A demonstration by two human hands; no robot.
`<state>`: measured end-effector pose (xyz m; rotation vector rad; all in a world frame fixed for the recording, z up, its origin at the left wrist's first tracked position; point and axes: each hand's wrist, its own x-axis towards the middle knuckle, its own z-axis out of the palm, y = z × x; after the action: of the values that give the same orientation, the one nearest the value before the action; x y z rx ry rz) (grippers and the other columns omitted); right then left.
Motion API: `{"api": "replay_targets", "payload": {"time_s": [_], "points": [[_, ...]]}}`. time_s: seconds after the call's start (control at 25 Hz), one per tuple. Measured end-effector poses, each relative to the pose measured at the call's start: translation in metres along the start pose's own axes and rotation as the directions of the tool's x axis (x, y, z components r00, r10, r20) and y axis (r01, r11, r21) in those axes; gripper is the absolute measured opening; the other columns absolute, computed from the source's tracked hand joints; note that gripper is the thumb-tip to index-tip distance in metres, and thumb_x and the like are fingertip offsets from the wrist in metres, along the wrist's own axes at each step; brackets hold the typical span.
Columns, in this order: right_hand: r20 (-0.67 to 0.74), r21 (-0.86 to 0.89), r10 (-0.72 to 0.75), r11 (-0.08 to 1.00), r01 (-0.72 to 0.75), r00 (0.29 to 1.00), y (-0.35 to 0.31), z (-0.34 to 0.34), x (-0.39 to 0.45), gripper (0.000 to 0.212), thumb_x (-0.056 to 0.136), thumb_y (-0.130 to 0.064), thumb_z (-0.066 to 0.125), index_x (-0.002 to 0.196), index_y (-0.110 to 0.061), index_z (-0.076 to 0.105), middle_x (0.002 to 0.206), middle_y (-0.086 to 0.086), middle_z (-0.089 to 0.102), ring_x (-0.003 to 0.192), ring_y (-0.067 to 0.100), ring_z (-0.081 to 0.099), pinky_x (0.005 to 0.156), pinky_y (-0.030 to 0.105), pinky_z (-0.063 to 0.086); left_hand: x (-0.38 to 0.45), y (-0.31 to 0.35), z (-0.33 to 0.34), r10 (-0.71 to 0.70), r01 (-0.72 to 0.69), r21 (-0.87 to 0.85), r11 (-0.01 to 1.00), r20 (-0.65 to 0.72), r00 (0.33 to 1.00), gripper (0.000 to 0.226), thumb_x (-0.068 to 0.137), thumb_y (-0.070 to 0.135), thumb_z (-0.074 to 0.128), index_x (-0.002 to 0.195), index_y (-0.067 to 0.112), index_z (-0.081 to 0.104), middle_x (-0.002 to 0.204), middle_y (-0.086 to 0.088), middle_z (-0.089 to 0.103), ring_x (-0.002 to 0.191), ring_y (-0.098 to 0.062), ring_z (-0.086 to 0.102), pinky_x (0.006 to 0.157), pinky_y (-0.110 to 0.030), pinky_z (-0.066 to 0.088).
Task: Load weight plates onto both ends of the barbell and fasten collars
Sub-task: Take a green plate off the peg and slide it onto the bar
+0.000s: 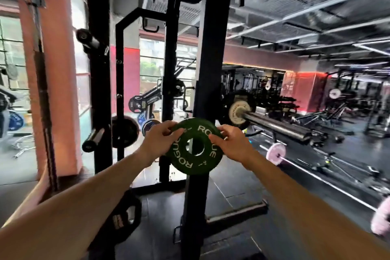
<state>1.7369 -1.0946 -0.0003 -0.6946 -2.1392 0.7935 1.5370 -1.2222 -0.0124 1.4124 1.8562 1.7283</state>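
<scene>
A small green weight plate (195,160) with white lettering is held up in front of the black rack upright (207,53). My left hand (158,139) grips its upper left rim and my right hand (229,143) grips its right rim. To the right, the barbell sleeve (274,125) points toward me, with a white plate (237,112) and a larger black plate (226,99) behind it on the sleeve. No collar is visible.
Storage pegs (92,137) and a stored black plate (124,131) hang on the rack's left upright. Another black plate (124,219) sits low by the rack base. A second barbell with pink plates (275,154) lies on the floor at right.
</scene>
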Motion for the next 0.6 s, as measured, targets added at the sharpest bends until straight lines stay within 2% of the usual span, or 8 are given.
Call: {"api": "replay_targets", "payload": {"time_s": [0.08, 0.2, 0.32, 0.44, 0.52, 0.6], "points": [[-0.055, -0.08, 0.023, 0.996, -0.028, 0.998, 0.023, -0.046, -0.018, 0.017, 0.092, -0.03, 0.071, 0.103, -0.018, 0.067, 0.087, -0.002, 0.07, 0.073, 0.006, 0.065, 0.064, 0.018, 0.049, 0.004, 0.014, 0.052, 0.034, -0.031, -0.045, 0.999, 0.058, 0.998, 0.011, 0.09, 0.034, 0.073, 0.1, 0.031, 0.073, 0.095, -0.011, 0.072, 0.088, -0.033, 0.073, 0.074, -0.051, 0.063], [-0.128, -0.147, 0.068, 0.985, -0.087, 0.99, 0.058, -0.108, -0.039, 0.015, 0.092, -0.033, 0.069, 0.101, -0.021, 0.069, 0.09, 0.0, 0.073, 0.078, 0.013, 0.067, 0.072, 0.029, 0.054, 0.008, 0.036, 0.126, 0.061, -0.044, -0.114, 0.992, 0.155, 0.986, 0.012, 0.092, 0.029, 0.071, 0.103, 0.026, 0.071, 0.083, -0.002, 0.067, 0.077, -0.022, 0.07, 0.058, -0.036, 0.062], [-0.198, -0.15, 0.1, 0.98, -0.13, 0.975, 0.093, -0.167, -0.055, 0.01, 0.092, -0.031, 0.07, 0.099, -0.023, 0.071, 0.09, 0.001, 0.074, 0.076, 0.011, 0.065, 0.071, 0.031, 0.052, 0.015, 0.054, 0.197, 0.053, -0.021, -0.141, 0.99, 0.232, 0.971, 0.024, 0.091, 0.034, 0.071, 0.112, 0.024, 0.07, 0.085, -0.004, 0.066, 0.079, -0.024, 0.072, 0.062, -0.047, 0.064], [-0.227, -0.12, 0.109, 0.983, -0.139, 0.968, 0.13, -0.213, -0.054, 0.01, 0.092, -0.024, 0.071, 0.098, -0.016, 0.072, 0.094, 0.005, 0.075, 0.081, 0.018, 0.068, 0.075, 0.032, 0.054, 0.025, 0.066, 0.257, 0.073, -0.038, -0.148, 0.988, 0.241, 0.968, 0.013, 0.091, 0.035, 0.071, 0.103, 0.03, 0.07, 0.087, -0.006, 0.067, 0.082, -0.03, 0.074, 0.063, -0.055, 0.063], [-0.245, -0.076, 0.107, 0.989, -0.129, 0.964, 0.156, -0.236, -0.047, 0.007, 0.092, -0.02, 0.071, 0.099, -0.017, 0.071, 0.086, -0.002, 0.073, 0.075, 0.011, 0.067, 0.068, 0.025, 0.054, 0.036, 0.072, 0.29, 0.097, -0.062, -0.16, 0.985, 0.22, 0.971, 0.004, 0.091, 0.033, 0.071, 0.094, 0.035, 0.07, 0.086, -0.006, 0.067, 0.082, -0.031, 0.074, 0.062, -0.056, 0.063], [-0.229, -0.051, 0.081, 0.994, -0.095, 0.97, 0.181, -0.259, -0.033, 0.01, 0.093, -0.019, 0.071, 0.102, -0.021, 0.072, 0.082, -0.008, 0.071, 0.069, 0.001, 0.065, 0.064, 0.019, 0.051, 0.048, 0.076, 0.321, 0.088, -0.058, -0.158, 0.986, 0.19, 0.978, 0.007, 0.09, 0.033, 0.072, 0.097, 0.033, 0.071, 0.088, -0.008, 0.068, 0.082, -0.031, 0.075, 0.061, -0.056, 0.063]]}}
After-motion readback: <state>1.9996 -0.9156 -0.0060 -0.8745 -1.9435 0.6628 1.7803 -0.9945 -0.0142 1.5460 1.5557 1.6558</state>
